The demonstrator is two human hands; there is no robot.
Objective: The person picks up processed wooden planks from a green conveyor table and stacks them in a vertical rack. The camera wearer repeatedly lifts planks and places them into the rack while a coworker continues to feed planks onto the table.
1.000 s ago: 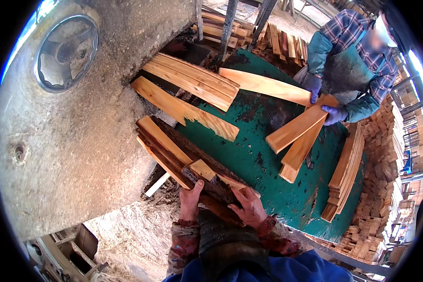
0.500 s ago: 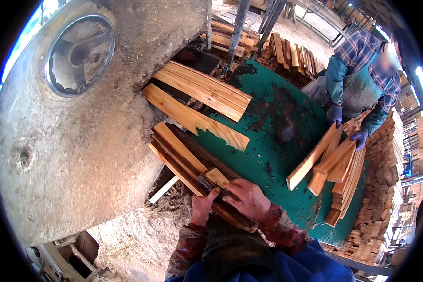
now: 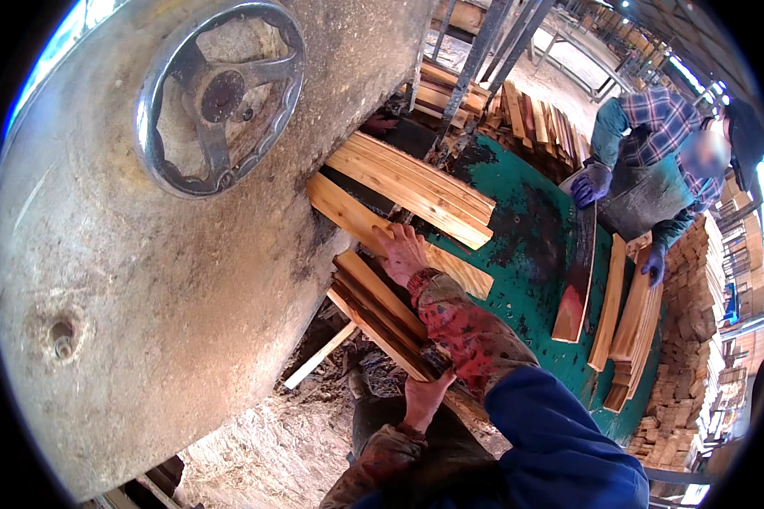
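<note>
My left hand (image 3: 426,400) is closed round the near end of a small stack of wooden boards (image 3: 380,299), some with dark, bark-like edges. My right arm reaches across above the stack. My right hand (image 3: 406,256) lies with fingers stretched out on a single light plank (image 3: 348,208) with an uneven edge. Beyond that plank sits a layer of light boards (image 3: 416,182), their far ends beside the big upright panel. My right sleeve hides part of the stack and of the table.
A handwheel (image 3: 221,93) is mounted on the large worn panel (image 3: 187,288) at left. The green table (image 3: 530,318) spreads to the right. Across it, a gloved person (image 3: 654,161) handles planks (image 3: 607,314). Stacked boards (image 3: 683,339) stand behind; sawdust covers the floor (image 3: 255,441).
My right hand has left the bark-edged piece near my body and moved forward onto the light plank. My left hand stays at the stack's near end. The other person has shifted a dark-faced plank.
</note>
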